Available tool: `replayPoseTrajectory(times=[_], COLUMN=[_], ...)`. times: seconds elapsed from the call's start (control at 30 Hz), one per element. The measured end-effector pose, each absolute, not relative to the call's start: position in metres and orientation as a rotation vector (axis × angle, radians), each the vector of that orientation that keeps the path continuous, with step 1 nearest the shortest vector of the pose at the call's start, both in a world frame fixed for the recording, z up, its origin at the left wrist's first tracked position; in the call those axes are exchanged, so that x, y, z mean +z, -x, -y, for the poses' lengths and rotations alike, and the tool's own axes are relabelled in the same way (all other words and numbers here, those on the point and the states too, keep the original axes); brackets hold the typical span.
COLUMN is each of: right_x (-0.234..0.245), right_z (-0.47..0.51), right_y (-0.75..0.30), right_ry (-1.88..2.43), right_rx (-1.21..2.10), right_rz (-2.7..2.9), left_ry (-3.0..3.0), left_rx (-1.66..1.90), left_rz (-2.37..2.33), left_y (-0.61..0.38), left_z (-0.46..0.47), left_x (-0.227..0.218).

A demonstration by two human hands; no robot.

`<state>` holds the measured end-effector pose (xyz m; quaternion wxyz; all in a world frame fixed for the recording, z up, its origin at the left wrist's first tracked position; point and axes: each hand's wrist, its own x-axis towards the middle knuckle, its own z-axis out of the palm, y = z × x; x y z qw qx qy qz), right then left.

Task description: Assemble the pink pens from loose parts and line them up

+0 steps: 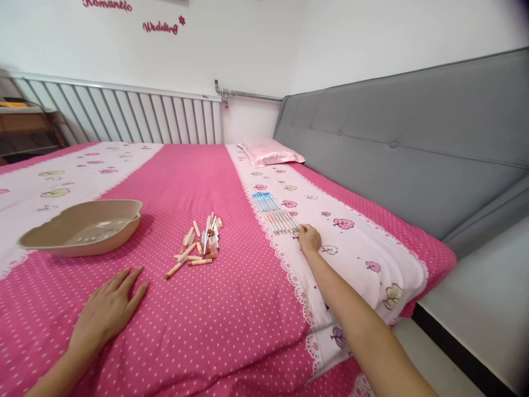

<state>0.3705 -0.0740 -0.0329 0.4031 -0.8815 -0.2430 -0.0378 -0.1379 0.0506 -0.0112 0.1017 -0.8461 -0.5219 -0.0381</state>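
My left hand (108, 307) lies flat on the pink dotted bedspread, fingers spread and holding nothing. On the pale printed strip, my right hand (309, 239) pinches the end of a pen (294, 221) at the right side of a row of pale pens (279, 221). Just behind that row, several blue-capped pens (266, 202) lie side by side. A loose pile of cream, pink and brown pens (197, 245) is spread between my two hands. The tan plastic basin (82, 229) sits beyond my left hand, and its inside appears to hold nothing large.
A pink satin pillow (270, 152) rests at the far end of the bed, near the grey padded headboard (405, 121) on the right. A white radiator (136, 114) and a pipe (252, 95) run along the back wall. A wooden stand (27, 127) is at far left.
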Motion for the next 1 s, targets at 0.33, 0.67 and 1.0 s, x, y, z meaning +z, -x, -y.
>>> replayPoseTrajectory(times=[0.33,0.67,1.0], right_x=[-0.036,-0.039,-0.032], right_z=[0.073,0.081,0.118], right_y=[-0.371,-0.367,-0.381], right_ry=[2.205,2.287,2.642], right_rx=[-0.129,-0.163,-0.091], right_rz=[0.517,0.519,0.591], left_ry=[2.511,2.503,2.516], left_rx=[-0.125,-0.168,-0.238], left_rz=[1.548,1.622,1.697], left_y=[0.136,0.13,0.128], left_z=[-0.048,-0.032,-0.021], left_x=[-0.007,-0.002,0.001])
